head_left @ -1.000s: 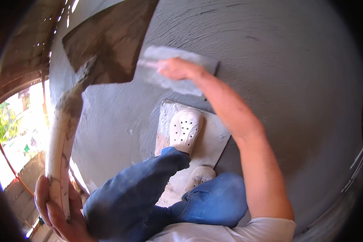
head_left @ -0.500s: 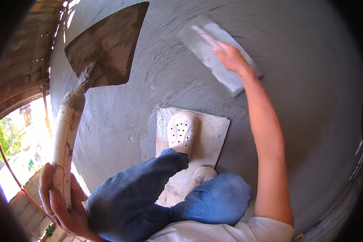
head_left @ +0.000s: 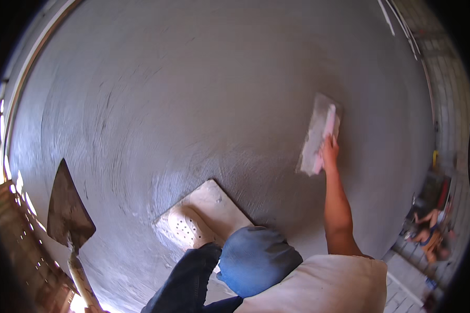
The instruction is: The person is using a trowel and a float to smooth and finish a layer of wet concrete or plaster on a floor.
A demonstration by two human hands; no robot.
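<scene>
The right hand [head_left: 329,150] is gripping the float [head_left: 314,131], ideally pressing evenly. I can't tell whether left fingers are gripping.

A pale, smeared board [head_left: 227,203] lies slantwise at lower centre, with a cream shoe [head_left: 185,227] full of small holes resting on it. A brown strip [head_left: 40,44] curves along the upper left. Lower on that side, a brown panel [head_left: 18,224] is dotted with bright specks. At the right are rows of grey blocks [head_left: 449,115], white rods [head_left: 406,31] near the top, a small yellow object [head_left: 435,159] and, further down, another person [head_left: 431,240], small and blurred.
</scene>
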